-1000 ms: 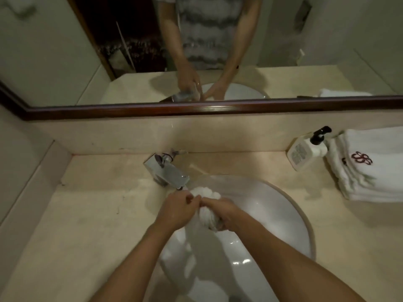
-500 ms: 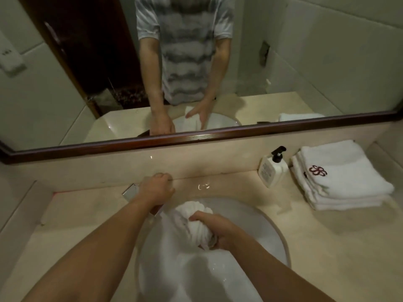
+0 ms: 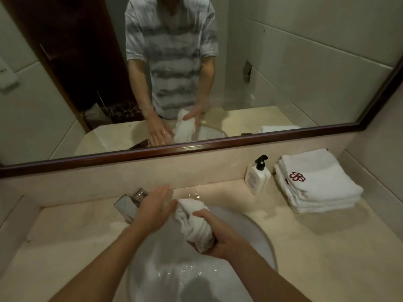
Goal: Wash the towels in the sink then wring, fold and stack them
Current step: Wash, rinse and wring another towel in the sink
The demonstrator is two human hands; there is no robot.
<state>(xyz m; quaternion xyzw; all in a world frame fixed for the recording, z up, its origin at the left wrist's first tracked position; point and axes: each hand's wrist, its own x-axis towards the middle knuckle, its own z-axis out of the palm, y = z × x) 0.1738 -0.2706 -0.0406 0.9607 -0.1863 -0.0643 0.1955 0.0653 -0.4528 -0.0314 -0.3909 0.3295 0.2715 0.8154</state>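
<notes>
Now left hand (image 3: 153, 207) off faucet (image 3: 128, 205) (beside towel (image 3: 194, 223)).

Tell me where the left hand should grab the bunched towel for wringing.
Probably the free upper end of the towel, coming from the left. The right hand already grips its lower half over the sink, and the open left hand sits beside that exposed end.

White towel (image 3: 194, 223) bunched (wet?) above sink (image 3: 259, 234); folded stack (image 3: 316, 184) on counter rt.
</notes>
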